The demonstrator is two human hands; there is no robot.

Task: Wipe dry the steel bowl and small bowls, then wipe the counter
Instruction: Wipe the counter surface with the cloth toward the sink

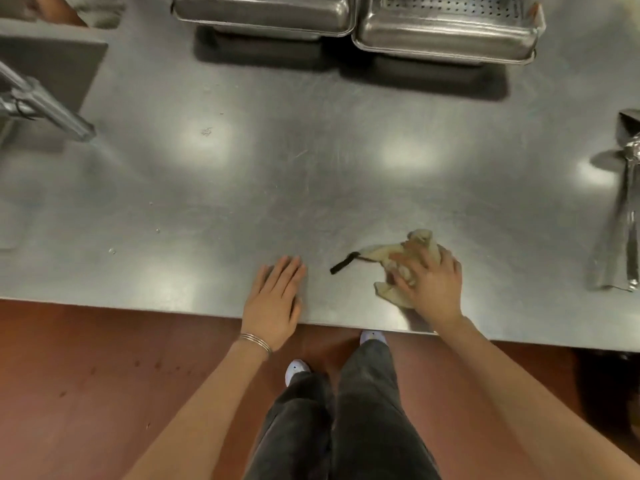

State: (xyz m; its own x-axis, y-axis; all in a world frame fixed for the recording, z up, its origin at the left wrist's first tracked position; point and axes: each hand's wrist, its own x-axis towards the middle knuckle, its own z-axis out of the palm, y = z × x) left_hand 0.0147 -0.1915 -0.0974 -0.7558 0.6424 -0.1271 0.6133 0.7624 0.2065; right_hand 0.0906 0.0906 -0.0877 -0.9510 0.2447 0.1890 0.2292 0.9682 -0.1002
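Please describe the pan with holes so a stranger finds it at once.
At the far edge of the steel counter, two steel pans stand side by side. It is the right pan; unlike the left pan, it has small holes inside.

Bare arms (pixel 194 410) run up from the bottom of the frame, a few thin silver bangles (pixel 255 342) ring the wrist of the left hand (pixel 273 299) at lower centre, and loose dark grey trousers (pixel 346 427) end at white shoes (pixel 297 370).

Steel counter (pixel 311 168) — crumpled cloth (pixel 384 252) at front, solid pan (pixel 263 12), perforated pan (pixel 446 29) behind, utensils (pixel 623 220) right
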